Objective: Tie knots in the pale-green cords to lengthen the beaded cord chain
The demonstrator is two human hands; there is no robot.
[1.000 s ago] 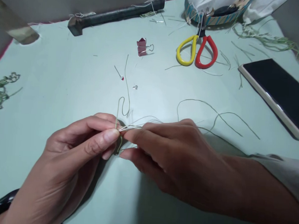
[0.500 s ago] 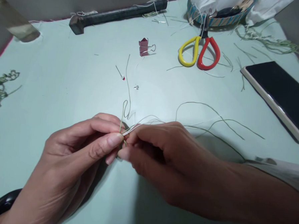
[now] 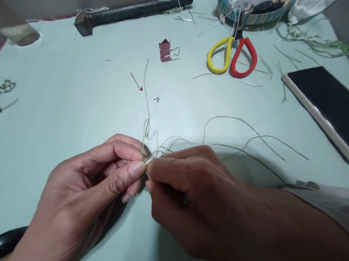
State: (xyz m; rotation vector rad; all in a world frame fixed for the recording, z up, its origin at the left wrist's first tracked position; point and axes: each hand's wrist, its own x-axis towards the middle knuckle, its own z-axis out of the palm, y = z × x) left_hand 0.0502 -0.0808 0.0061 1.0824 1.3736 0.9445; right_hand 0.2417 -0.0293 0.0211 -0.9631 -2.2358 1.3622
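Between thumb and index finger, my left hand (image 3: 101,181) pinches a bundle of thin green and white cords (image 3: 152,158) at the front middle of the table. My right hand (image 3: 186,181) is closed at the same spot, its fingertips on a green strand just right of my left thumb. One green cord (image 3: 147,102) runs up and away from the left fingers, with a small loop near its base. Other cord ends (image 3: 233,117) trail to the right behind my right hand. The exact point where the strands meet is hidden by my fingers.
Scissors (image 3: 219,71) with yellow and red handles lie behind, near a patterned basket (image 3: 256,19). A hammer (image 3: 133,16) rests along the back edge. A binder clip (image 3: 165,52), a phone (image 3: 324,107), knotted green cord (image 3: 1,94) and cord scraps (image 3: 316,46) lie around.
My right fingers have closed in beside the left thumb, and the right thumb has drawn back to the right. The view has shifted slightly.
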